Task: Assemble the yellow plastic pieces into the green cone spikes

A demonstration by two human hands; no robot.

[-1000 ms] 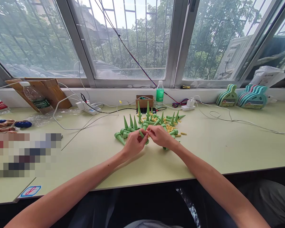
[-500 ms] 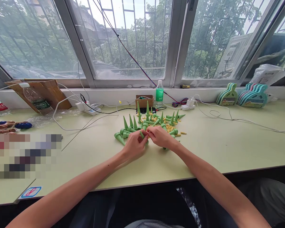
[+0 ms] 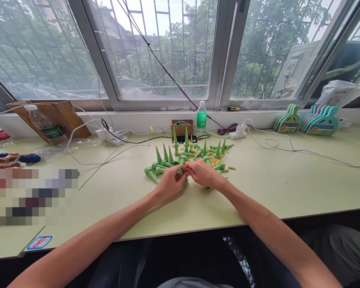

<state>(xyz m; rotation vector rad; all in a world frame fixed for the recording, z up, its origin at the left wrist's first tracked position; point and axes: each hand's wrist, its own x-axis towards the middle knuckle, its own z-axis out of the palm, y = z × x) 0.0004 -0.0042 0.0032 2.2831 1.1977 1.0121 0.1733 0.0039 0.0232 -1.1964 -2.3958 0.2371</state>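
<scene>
My left hand [image 3: 170,183] is closed around a green plastic spike [image 3: 180,171], whose pointed tip shows between thumb and fingers. Against it, the fingertips of my right hand [image 3: 204,173] are pinched together. Whatever they hold is too small and too hidden to make out. Just beyond both hands lies a cluster of similar spikes with wide ribbed caps; some stand upright, such as one tall spike [image 3: 186,141], and others lie on their sides, like the one at the left [image 3: 151,174]. Small yellow pieces [image 3: 231,168] are scattered among them.
Behind the cluster are a small cardboard box [image 3: 183,127] and a green-labelled bottle [image 3: 201,119]. White cables and a power strip [image 3: 115,139] run along the back of the table [image 3: 258,200]. Teal and green paddle-shaped items [image 3: 319,121] stand at right. Blurred patches cover part of the left side.
Both hands stay in nearly the same place, fingertips together. The spike in my left hand has shifted very slightly; the pile looks unchanged.
</scene>
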